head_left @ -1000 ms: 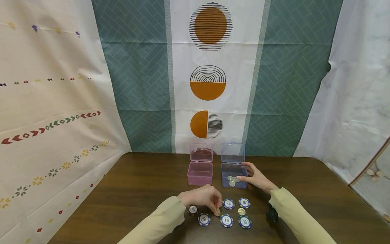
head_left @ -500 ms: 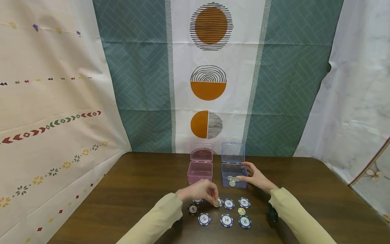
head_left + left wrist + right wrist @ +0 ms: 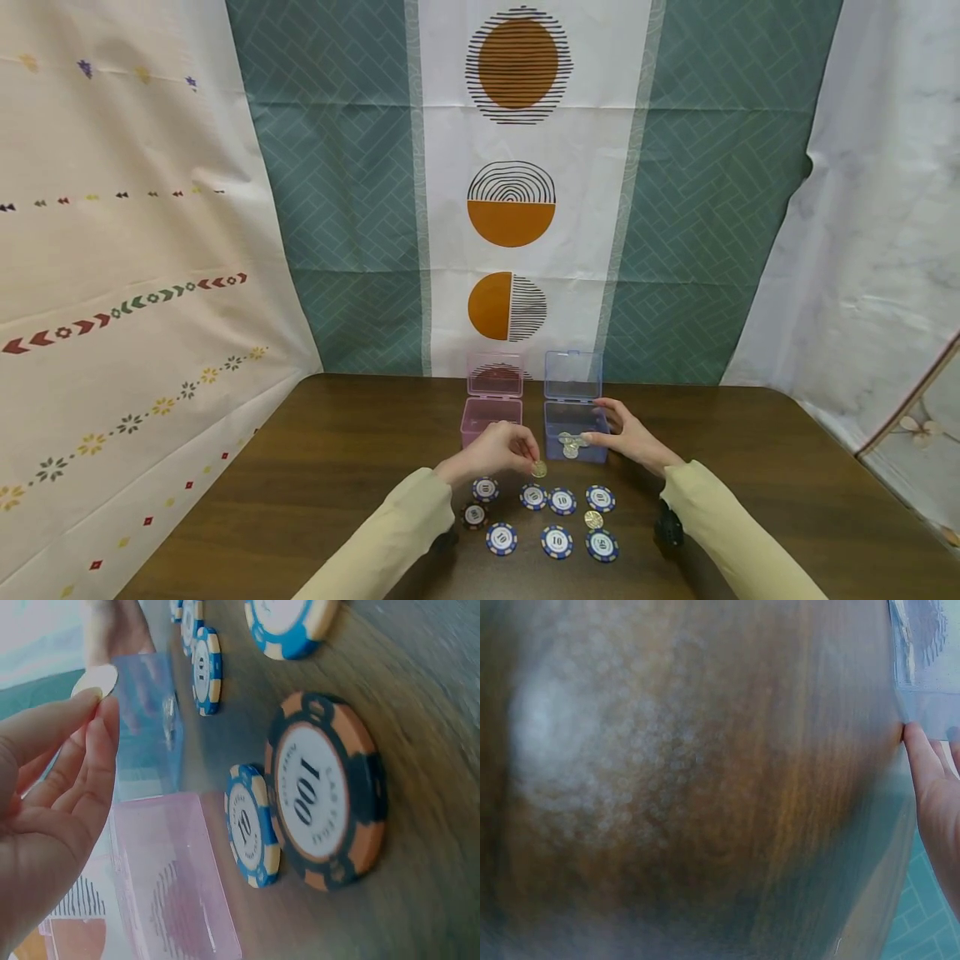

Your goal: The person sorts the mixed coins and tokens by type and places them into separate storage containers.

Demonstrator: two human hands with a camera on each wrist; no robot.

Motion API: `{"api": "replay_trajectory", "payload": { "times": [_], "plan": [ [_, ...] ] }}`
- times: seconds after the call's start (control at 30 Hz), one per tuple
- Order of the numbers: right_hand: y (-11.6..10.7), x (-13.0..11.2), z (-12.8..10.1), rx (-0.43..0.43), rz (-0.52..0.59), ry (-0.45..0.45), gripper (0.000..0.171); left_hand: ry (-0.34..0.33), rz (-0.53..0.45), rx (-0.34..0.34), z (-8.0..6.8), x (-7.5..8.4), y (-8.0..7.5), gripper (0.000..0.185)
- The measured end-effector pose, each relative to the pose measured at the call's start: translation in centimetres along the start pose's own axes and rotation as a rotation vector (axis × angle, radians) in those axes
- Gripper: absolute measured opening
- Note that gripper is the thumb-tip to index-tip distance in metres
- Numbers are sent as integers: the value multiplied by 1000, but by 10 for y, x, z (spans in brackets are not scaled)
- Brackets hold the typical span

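Note:
My left hand [image 3: 495, 450] pinches a gold coin [image 3: 539, 469] between thumb and fingertips, raised over the table just short of the blue box. In the left wrist view the coin [image 3: 105, 677] shows pale and tilted. At the right side of the blue see-through plastic box [image 3: 553, 448], my right hand [image 3: 633, 439] holds it, thumb near the front and fingers at the rim. Several coins [image 3: 571, 451] lie inside that box, whose lid [image 3: 573, 375] stands up. One more gold coin [image 3: 593, 520] is on the table among poker chips [image 3: 557, 542].
Left of the blue box stands a pink see-through box [image 3: 472, 427], lid raised. Several blue-and-white chips [image 3: 502, 539] and a black-and-orange chip [image 3: 474, 515] marked 100 lie flat in front. A patterned cloth [image 3: 360, 250] hangs behind the brown table [image 3: 360, 450].
My left hand has picked the coin up from among the chips and carried it up and away toward the blue box, uncovering chips beneath. My right hand stays at the box.

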State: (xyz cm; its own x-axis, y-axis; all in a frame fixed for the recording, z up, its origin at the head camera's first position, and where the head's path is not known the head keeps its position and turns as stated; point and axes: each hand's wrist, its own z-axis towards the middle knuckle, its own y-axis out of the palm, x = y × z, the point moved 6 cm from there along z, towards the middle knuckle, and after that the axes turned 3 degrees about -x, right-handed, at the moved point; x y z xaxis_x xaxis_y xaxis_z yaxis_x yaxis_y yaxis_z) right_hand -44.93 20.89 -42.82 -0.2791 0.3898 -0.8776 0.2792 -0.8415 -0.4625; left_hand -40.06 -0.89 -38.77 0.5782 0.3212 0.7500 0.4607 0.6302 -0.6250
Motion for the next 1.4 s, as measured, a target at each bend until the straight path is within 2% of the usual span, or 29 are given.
{"api": "replay_trajectory", "payload": {
  "times": [0.27, 0.47, 0.6, 0.73, 0.87, 0.97, 1.07, 1.33, 1.4],
  "plan": [
    [0, -2, 0, 2, 22, -5, 75, -18, -44, 121, 2, 0, -9, 10],
    [1, 2, 0, 3, 26, 19, 76, -43, -77, 153, 3, -4, -12, 10],
    [2, 3, -1, 8, 17, 28, 76, -55, -135, 173, 3, -6, -13, 10],
    [1, 3, -1, 14, 12, 29, 75, -52, -172, 214, 2, 4, -16, 11],
    [0, 5, -2, 19, 3, 30, 76, -44, -146, 254, -2, 23, -22, 11],
    [-1, 7, -2, 26, -5, 33, 76, -51, -127, 266, -2, 30, -26, 12],
    [-2, 7, -2, 30, -13, 35, 76, -69, -132, 275, -1, 32, -29, 12],
    [-1, 6, 0, 13, 12, 15, 75, -100, -246, 301, 9, 31, -39, 12],
    [-1, 6, 1, 12, 13, 12, 74, -120, -242, 311, 16, 23, -40, 12]
  ]
}}
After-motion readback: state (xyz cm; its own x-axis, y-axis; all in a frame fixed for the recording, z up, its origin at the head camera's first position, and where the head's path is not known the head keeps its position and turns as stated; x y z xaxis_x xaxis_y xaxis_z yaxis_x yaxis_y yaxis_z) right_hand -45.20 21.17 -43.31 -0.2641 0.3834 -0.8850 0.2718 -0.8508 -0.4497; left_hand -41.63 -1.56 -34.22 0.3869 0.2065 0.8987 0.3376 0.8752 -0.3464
